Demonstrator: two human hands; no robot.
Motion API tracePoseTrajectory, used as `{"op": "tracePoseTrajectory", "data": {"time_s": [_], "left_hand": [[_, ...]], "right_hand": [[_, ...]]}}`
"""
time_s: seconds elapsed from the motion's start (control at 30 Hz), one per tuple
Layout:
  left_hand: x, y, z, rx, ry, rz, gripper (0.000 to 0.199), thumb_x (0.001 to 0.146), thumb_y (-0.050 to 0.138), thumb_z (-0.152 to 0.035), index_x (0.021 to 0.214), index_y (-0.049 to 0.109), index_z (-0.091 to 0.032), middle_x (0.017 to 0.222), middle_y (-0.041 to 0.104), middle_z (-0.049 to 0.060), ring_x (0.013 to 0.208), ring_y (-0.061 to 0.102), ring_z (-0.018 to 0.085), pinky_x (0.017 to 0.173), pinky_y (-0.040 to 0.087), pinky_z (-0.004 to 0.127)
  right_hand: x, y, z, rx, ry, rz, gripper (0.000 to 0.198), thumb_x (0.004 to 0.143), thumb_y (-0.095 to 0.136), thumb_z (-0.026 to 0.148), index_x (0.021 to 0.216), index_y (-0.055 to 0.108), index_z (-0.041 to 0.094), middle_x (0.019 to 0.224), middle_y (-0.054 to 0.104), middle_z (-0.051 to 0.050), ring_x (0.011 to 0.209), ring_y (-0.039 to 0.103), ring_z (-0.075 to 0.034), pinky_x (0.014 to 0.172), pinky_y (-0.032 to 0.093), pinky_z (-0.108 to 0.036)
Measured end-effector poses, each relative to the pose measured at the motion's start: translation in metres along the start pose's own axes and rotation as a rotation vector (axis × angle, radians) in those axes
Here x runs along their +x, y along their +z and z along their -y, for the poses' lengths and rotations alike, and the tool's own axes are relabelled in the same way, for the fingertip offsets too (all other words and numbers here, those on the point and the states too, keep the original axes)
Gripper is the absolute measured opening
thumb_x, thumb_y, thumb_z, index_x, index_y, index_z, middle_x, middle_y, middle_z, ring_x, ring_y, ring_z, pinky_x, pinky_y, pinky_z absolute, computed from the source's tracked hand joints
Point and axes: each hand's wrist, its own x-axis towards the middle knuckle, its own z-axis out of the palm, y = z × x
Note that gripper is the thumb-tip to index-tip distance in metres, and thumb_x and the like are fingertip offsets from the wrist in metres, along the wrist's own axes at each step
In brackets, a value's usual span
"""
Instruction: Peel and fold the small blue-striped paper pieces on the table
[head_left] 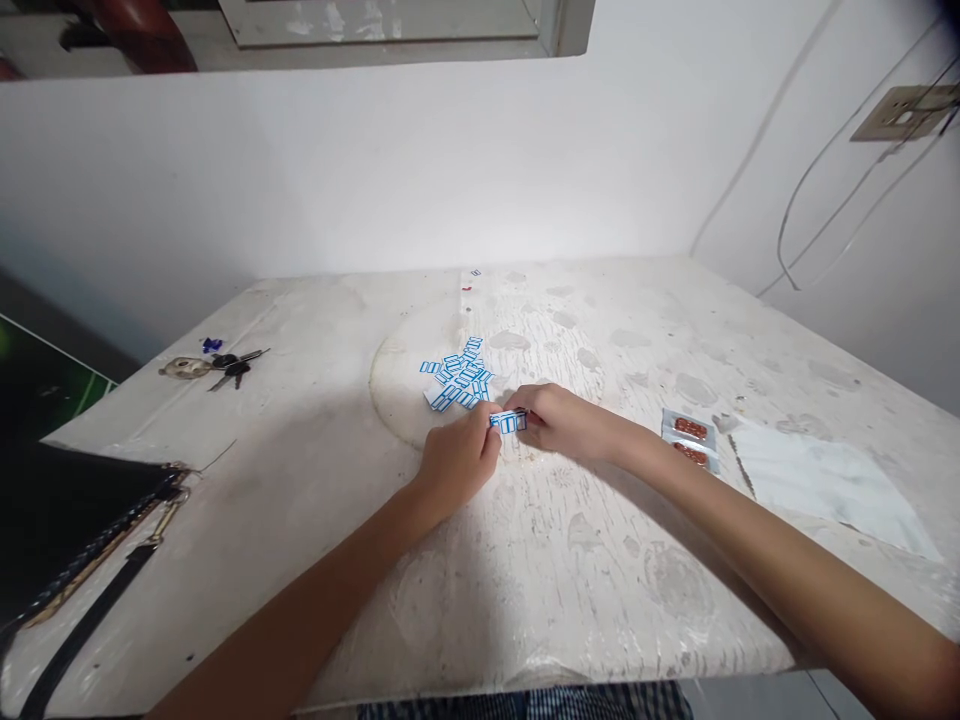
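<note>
Between my two hands is a small white paper strip point(509, 422) with blue rectangles printed on it. My left hand point(463, 452) pinches its left end between thumb and fingers. At the strip's right end, my right hand point(546, 418) is closed on it, with the fingertips partly hidden. Just beyond my hands lies a loose pile of similar blue-and-white strips point(459, 378), overlapping at different angles. The printing is too small to read.
Keys point(234, 366) lie on the left of the table point(585, 560), beside a small blue object point(212, 345). A black bag point(90, 530) with a strap covers the left corner. To the right are blister packs point(691, 440) and a white cloth or sheet point(825, 485).
</note>
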Motion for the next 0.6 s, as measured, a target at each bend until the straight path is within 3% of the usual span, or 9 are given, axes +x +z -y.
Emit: {"op": "tracePoseTrajectory", "data": {"time_s": [0.2, 0.6], "left_hand": [[-0.001, -0.0001, -0.0002, -0.03, 0.009, -0.003, 0.024, 0.087, 0.032, -0.028, 0.106, 0.045, -0.024, 0.081, 0.062, -0.002, 0.061, 0.054, 0.013, 0.054, 0.03, 0.024], [-0.0005, -0.0029, 0.0024, -0.01, 0.035, 0.011, 0.023, 0.087, 0.032, -0.026, 0.105, 0.046, -0.023, 0.077, 0.059, -0.002, 0.058, 0.051, 0.012, 0.05, 0.027, 0.023]], "right_hand": [[-0.0005, 0.002, -0.0027, 0.005, -0.021, 0.002, 0.034, 0.063, 0.043, 0.003, 0.091, 0.059, 0.015, 0.078, 0.056, -0.004, 0.065, 0.046, -0.012, 0.059, 0.032, -0.024], [-0.0009, 0.003, -0.0017, -0.07, 0.005, 0.013, 0.027, 0.066, 0.042, 0.003, 0.085, 0.057, 0.014, 0.084, 0.057, -0.006, 0.073, 0.049, -0.014, 0.065, 0.034, -0.024]]}}
